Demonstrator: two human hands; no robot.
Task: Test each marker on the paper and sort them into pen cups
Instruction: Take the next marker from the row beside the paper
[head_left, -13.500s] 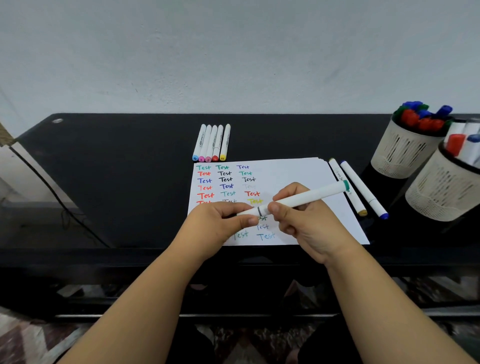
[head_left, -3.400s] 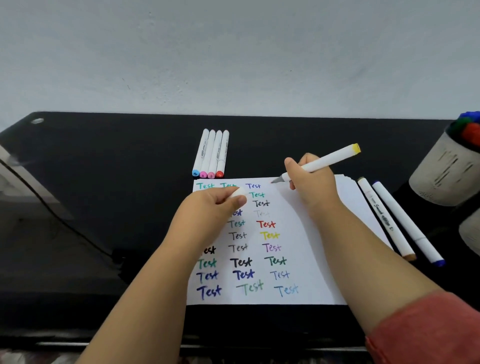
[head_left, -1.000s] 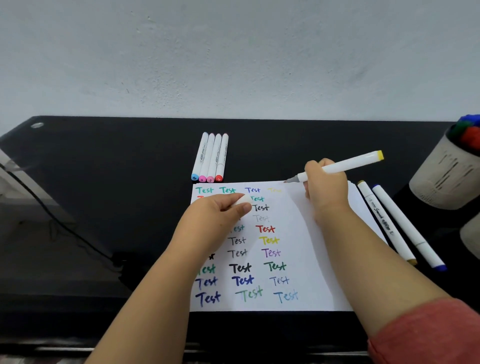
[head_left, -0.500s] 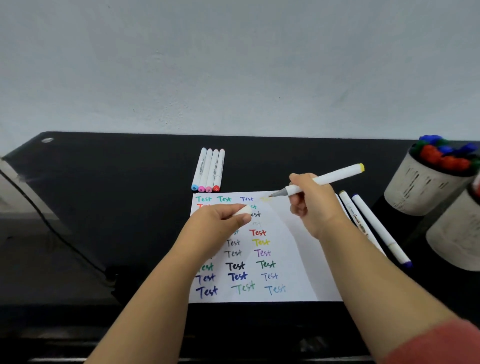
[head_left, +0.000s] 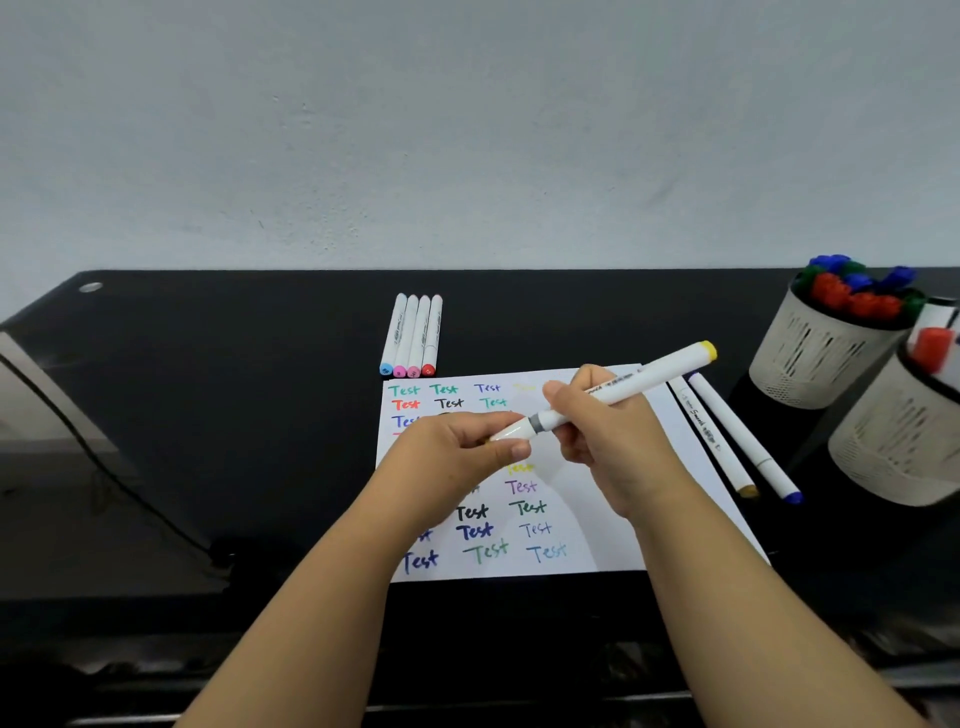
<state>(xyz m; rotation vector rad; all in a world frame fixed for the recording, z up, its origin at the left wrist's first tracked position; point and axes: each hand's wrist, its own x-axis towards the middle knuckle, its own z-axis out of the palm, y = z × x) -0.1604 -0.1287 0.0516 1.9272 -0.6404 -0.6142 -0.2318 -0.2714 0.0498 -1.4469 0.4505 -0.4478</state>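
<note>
A: Across the lower half of the view, what is the biggest thing?

B: The black worktop, set against a pale wall. A dark cable trails over its left side.

A: And on it?

B: A white sheet of paper lies in the middle, covered in rows of the word "Test" in many colours. At the right edge stand two pale slotted pen cups — the farther cup is packed with red, blue and green caps, and the nearer cup is cut off by the frame (a red cap shows in it).

A: The hands?

B: Both are raised over the paper. The right hand grips the barrel of a white marker with a yellow end, held slantwise, yellow end up and to the right. The left hand pinches a white cap between thumb and fingers, right at the marker's grey collar — I cannot tell whether the cap is fully seated.

A: Loose markers?

B: Four markers lie side by side just beyond the paper's top left corner, ends blue, pink, pink, red. Two more markers lie parallel just right of the paper, between it and the cups, one ochre-ended, one blue-ended.
</note>
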